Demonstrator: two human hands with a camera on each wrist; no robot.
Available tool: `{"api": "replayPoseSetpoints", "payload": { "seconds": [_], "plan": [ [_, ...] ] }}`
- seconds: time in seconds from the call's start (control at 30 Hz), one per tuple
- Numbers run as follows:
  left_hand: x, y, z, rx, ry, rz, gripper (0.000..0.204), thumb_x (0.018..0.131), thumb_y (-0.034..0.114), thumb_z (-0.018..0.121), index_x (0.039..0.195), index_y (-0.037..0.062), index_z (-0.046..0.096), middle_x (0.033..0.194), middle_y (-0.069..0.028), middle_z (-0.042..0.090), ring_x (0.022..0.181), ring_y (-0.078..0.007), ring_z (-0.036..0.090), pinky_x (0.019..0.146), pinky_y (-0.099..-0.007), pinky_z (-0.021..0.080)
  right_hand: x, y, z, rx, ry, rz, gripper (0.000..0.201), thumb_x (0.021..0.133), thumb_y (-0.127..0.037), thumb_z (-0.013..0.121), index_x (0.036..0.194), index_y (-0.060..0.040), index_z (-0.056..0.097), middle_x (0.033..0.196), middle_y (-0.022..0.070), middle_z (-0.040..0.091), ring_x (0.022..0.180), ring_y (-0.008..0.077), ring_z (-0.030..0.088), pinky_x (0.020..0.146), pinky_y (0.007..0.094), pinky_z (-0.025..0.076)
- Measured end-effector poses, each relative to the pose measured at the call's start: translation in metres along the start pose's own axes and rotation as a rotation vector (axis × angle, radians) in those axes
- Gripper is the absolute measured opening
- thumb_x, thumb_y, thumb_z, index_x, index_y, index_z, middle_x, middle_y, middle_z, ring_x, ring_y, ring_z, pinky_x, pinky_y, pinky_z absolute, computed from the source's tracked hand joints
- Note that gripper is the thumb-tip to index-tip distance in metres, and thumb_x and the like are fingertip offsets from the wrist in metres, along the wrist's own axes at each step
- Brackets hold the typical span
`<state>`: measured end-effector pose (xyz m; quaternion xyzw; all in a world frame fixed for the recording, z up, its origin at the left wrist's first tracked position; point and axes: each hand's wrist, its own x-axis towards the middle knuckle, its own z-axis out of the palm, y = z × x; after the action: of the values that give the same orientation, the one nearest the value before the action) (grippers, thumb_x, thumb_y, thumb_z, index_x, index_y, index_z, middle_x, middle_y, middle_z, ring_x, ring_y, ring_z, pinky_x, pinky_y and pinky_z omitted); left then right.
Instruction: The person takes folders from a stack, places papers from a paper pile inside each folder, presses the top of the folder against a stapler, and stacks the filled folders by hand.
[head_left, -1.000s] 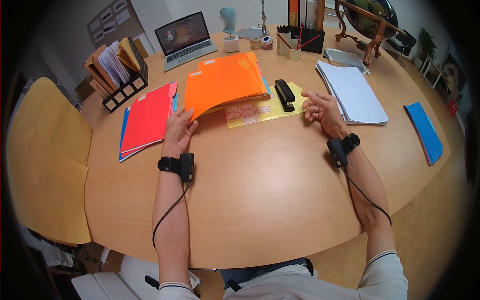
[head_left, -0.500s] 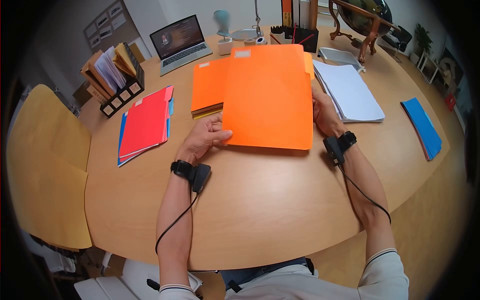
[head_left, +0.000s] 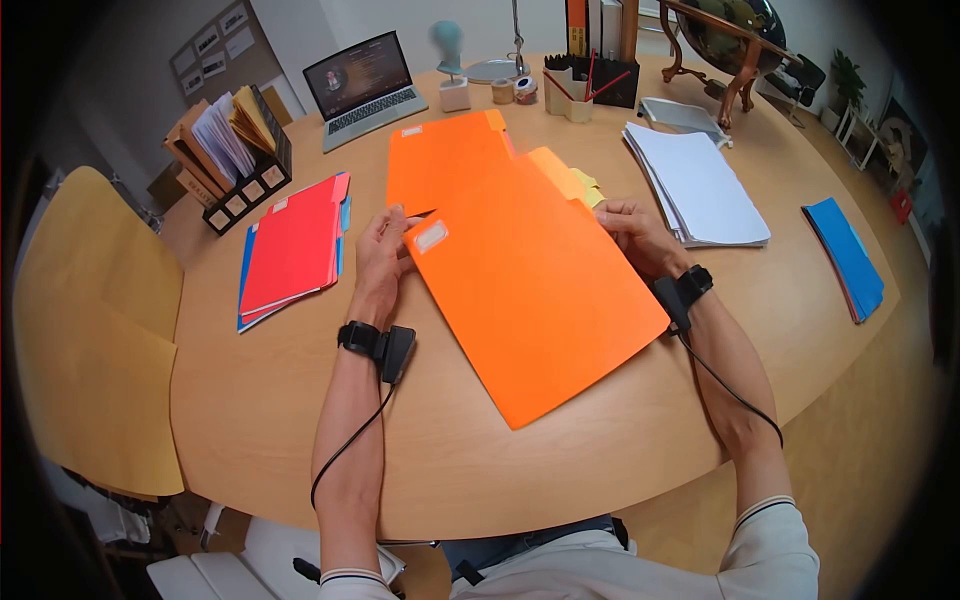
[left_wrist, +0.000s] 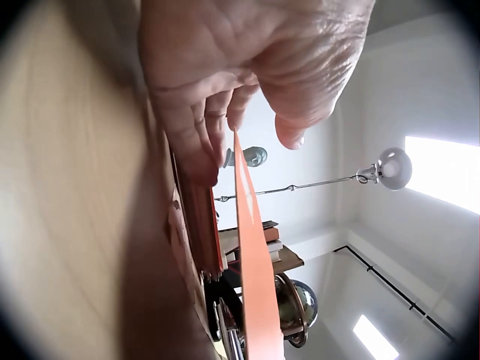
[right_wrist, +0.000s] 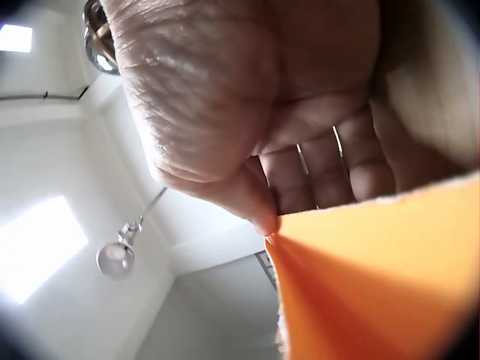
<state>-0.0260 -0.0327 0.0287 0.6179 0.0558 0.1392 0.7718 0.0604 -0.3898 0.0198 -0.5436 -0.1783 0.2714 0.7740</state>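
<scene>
An orange file folder (head_left: 545, 290) with a white label near its upper left corner slants above the table in the head view. My right hand (head_left: 640, 235) pinches its right edge between thumb and fingers, which shows closely in the right wrist view. At the folder's left edge is my left hand (head_left: 382, 260). In the left wrist view its fingertips meet the folder's edge, while the thumb (left_wrist: 292, 131) stands off from it. Behind lies a stack of orange folders (head_left: 440, 150). A yellow sheet (head_left: 592, 190) peeks out beyond the held folder, mostly hidden.
Red folders (head_left: 295, 245) lie left, white paper (head_left: 695, 185) right, and a blue stack (head_left: 845, 255) at the far right edge. A laptop (head_left: 365, 95), a file rack (head_left: 250, 185), a pen holder (head_left: 568, 105) and a globe stand (head_left: 740, 85) stand toward the back.
The orange folder came off the stack at left, swung in front of both hands, then turned counterclockwise and came nearer to me. My right hand now grips its edge. The folder now hides the stapler.
</scene>
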Motion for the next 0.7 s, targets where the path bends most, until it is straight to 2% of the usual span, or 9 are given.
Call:
{"api": "replayPoseSetpoints", "payload": {
  "seconds": [0.13, 0.2, 0.23, 0.3, 0.33, 0.4, 0.43, 0.57, 0.7],
  "plan": [
    [0.015, -0.012, -0.012, 0.369, -0.104, 0.168, 0.041, 0.105, 0.031, 0.06, 0.125, -0.0039, 0.063, 0.098, -0.0054, 0.069, 0.087, -0.0148, 0.066, 0.076, -0.0265, 0.053, 0.005, 0.005, 0.004, 0.004, -0.092, 0.026, 0.019, 0.099, -0.019, 0.066, 0.093, -0.0008, 0.065, 0.075, -0.0004, 0.063, 0.061, 0.0058, 0.057, 0.056, 0.0204, 0.046],
    [0.02, -0.016, -0.017, 0.681, -0.286, 0.186, 0.033, 0.105, 0.028, 0.059, 0.109, -0.0038, 0.069, 0.095, -0.0047, 0.071, 0.087, -0.0147, 0.069, 0.075, -0.0302, 0.053, 0.005, 0.005, 0.006, 0.002, -0.09, 0.021, 0.019, 0.099, -0.019, 0.065, 0.093, -0.0007, 0.065, 0.076, -0.0003, 0.064, 0.062, 0.0055, 0.057, 0.057, 0.0204, 0.047],
    [0.014, -0.007, -0.008, 0.682, -0.286, 0.186, 0.033, 0.105, 0.028, 0.059, 0.109, -0.0038, 0.069, 0.095, -0.0047, 0.071, 0.087, -0.0147, 0.069, 0.075, -0.0302, 0.053, 0.005, 0.005, 0.009, 0.001, -0.088, 0.016, 0.019, 0.1, -0.019, 0.065, 0.093, -0.0006, 0.065, 0.077, -0.0002, 0.064, 0.062, 0.0053, 0.058, 0.057, 0.0203, 0.047],
    [0.003, 0.008, 0.01, 1.163, -0.164, 0.157, 0.032, 0.104, 0.024, 0.06, 0.11, -0.0062, 0.069, 0.091, -0.0036, 0.071, 0.087, -0.0132, 0.066, 0.076, -0.028, 0.051, 0.002, 0.003, 0.018, 0.005, -0.069, 0.012, 0.019, 0.1, -0.018, 0.064, 0.094, -0.0003, 0.065, 0.078, 0.0001, 0.065, 0.063, 0.0051, 0.059, 0.057, 0.02, 0.048],
    [0.006, 0.002, 0.009, 1.164, -0.165, 0.159, 0.032, 0.104, 0.024, 0.06, 0.11, -0.0062, 0.069, 0.091, -0.0036, 0.071, 0.087, -0.0132, 0.066, 0.076, -0.028, 0.051, 0.0, 0.001, 0.021, 0.009, -0.05, 0.007, 0.019, 0.1, -0.018, 0.064, 0.094, -0.0001, 0.066, 0.079, 0.0004, 0.066, 0.063, 0.0049, 0.059, 0.058, 0.0197, 0.048],
    [0.014, -0.021, 0.005, 1.028, -0.107, 0.405, 0.029, 0.103, 0.019, 0.061, 0.117, -0.0065, 0.067, 0.096, -0.0037, 0.072, 0.088, -0.0105, 0.063, 0.077, -0.0274, 0.051, 0.001, 0.001, 0.019, 0.027, -0.071, 0.013, 0.017, 0.101, -0.016, 0.063, 0.097, 0.0001, 0.066, 0.083, 0.0014, 0.067, 0.068, 0.0063, 0.062, 0.061, 0.022, 0.05],
    [0.017, -0.028, 0.004, 1.029, -0.108, 0.407, 0.029, 0.103, 0.019, 0.061, 0.117, -0.0065, 0.067, 0.096, -0.0037, 0.072, 0.088, -0.0105, 0.063, 0.077, -0.0274, 0.051, 0.001, 0.002, 0.018, 0.045, -0.091, 0.02, 0.015, 0.101, -0.015, 0.062, 0.099, 0.0002, 0.065, 0.088, 0.0023, 0.068, 0.072, 0.0078, 0.064, 0.065, 0.0243, 0.053],
    [0.016, -0.036, 0.008, 0.488, -0.075, 0.365, 0.034, 0.106, 0.022, 0.058, 0.121, -0.0072, 0.067, 0.101, -0.0023, 0.071, 0.091, -0.0095, 0.063, 0.08, -0.026, 0.051, 0.004, 0.006, 0.017, 0.005, -0.079, 0.032, 0.013, 0.1, -0.013, 0.063, 0.1, -0.0005, 0.066, 0.09, 0.0028, 0.068, 0.072, 0.0073, 0.064, 0.064, 0.0231, 0.052],
    [0.01, -0.024, 0.012, 0.095, -0.046, 0.295, 0.038, 0.106, 0.028, 0.06, 0.123, -0.004, 0.068, 0.099, -0.001, 0.07, 0.086, -0.0059, 0.06, 0.074, -0.0223, 0.049, 0.007, 0.008, 0.019, -0.147, -0.126, 0.053, 0.008, 0.093, -0.01, 0.069, 0.096, -0.0037, 0.065, 0.081, -0.0003, 0.067, 0.063, 0.0036, 0.061, 0.054, 0.0184, 0.045]
  ]
}}
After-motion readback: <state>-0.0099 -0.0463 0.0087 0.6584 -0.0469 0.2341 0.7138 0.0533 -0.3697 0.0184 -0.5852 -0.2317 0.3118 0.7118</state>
